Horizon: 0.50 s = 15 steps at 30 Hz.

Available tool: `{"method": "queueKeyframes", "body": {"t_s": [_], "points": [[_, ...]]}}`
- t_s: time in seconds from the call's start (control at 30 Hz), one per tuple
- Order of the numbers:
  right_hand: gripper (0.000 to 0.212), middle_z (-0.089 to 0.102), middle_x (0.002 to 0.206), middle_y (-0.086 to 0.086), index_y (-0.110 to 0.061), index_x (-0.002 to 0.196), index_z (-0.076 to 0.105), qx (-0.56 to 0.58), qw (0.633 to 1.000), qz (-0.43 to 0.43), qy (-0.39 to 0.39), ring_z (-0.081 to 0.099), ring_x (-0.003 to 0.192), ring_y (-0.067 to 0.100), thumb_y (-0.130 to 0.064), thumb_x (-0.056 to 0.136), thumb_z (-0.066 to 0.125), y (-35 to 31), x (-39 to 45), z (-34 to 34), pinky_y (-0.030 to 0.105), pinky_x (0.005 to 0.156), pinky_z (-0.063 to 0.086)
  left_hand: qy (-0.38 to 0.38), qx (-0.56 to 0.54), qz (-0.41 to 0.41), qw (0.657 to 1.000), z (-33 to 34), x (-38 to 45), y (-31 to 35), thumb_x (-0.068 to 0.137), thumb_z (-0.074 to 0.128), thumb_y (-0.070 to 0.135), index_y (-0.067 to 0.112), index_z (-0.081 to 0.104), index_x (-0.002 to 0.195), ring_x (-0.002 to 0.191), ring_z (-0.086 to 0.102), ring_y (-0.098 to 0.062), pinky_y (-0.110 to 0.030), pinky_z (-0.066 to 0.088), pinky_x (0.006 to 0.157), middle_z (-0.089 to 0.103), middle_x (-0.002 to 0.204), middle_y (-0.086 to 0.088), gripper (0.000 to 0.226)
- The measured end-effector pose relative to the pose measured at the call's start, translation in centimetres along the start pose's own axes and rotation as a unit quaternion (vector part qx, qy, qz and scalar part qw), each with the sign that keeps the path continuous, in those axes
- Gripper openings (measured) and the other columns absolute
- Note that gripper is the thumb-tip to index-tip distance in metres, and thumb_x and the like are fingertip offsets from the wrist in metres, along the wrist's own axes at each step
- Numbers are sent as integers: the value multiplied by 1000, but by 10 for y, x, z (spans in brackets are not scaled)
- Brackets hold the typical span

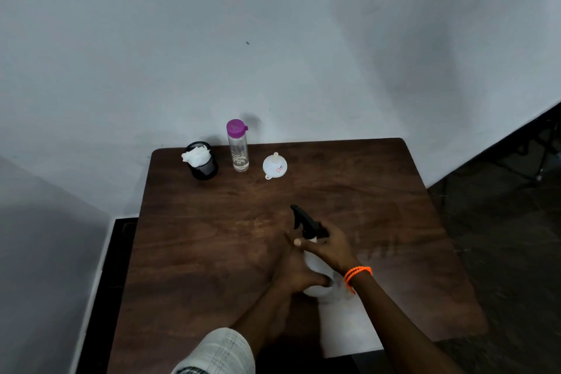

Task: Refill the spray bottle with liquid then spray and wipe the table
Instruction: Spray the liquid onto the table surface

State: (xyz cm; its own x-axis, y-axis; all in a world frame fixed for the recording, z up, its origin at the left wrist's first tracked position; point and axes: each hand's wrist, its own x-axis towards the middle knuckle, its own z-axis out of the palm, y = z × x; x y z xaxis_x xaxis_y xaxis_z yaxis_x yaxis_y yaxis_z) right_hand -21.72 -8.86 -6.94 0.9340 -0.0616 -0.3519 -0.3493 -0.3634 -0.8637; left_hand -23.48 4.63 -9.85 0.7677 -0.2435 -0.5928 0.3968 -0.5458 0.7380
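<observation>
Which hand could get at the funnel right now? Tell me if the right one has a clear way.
Probably yes, once freed: the right hand grips the spray bottle head, and bare table lies between it and the funnel.

cup (pixel 202 164), water bottle (pixel 238 146), funnel (pixel 274 166) behind spray bottle (pixel 314 267) on table (pixel 188 252).

Spray bottle (pixel 314 267) body mostly hidden by both hands; funnel (pixel 274 166) label too small to read.
</observation>
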Motion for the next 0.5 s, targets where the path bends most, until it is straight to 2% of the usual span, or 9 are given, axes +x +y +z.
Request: {"method": "queueKeyframes", "body": {"t_s": [0.07,0.13,0.17,0.23,0.33,0.4,0.5], "points": [[30,75,80,-8,-21,89,74,-19,1000,-6,15,69,74,0,-38,71,91,2,7,0,13,62,51,16,-5,7,1000,-7,10,5,51,101,23,13,44,147,130,56,-25,-38,49,109,56,143,-10,113],[35,69,70,4,-6,81,72,-35,999,-9,40,63,64,10,-34,72,91,-3,14,-2,26,58,50,35,5,22,999,-13,17,13,51,101,21,10,43,147,130,55,-28,-36,47,108,55,143,-12,113],[37,70,72,11,-2,81,71,-38,998,-10,46,65,66,16,-31,72,91,-6,18,-3,35,62,53,41,9,31,999,-16,20,17,51,101,20,10,42,147,131,54,-28,-35,47,108,53,144,-13,113],[32,75,79,13,-2,86,75,-39,998,-12,41,71,75,24,-27,73,91,-15,26,-8,41,69,57,49,20,51,997,-23,26,24,52,101,23,14,38,151,134,51,-27,-34,45,110,50,148,-10,117],[26,78,85,1,-11,94,78,-15,1000,-19,19,73,79,11,-19,73,91,-28,42,-24,30,68,59,45,32,89,995,-39,39,34,52,100,36,22,34,154,137,44,-17,-30,38,113,43,150,3,122],[34,78,90,1,-11,101,73,11,1000,-18,2,74,83,8,-11,72,91,-36,54,-36,23,71,58,10,64,100,993,-52,51,42,54,97,45,24,45,148,133,46,-12,-31,41,111,47,142,11,110],[41,78,99,4,-10,107,64,32,999,-10,0,75,94,14,-3,74,88,-43,74,-51,25,78,60,-4,41,83,996,-66,72,54,58,98,34,22,56,134,121,58,-15,-31,52,97,57,124,12,88]]}}
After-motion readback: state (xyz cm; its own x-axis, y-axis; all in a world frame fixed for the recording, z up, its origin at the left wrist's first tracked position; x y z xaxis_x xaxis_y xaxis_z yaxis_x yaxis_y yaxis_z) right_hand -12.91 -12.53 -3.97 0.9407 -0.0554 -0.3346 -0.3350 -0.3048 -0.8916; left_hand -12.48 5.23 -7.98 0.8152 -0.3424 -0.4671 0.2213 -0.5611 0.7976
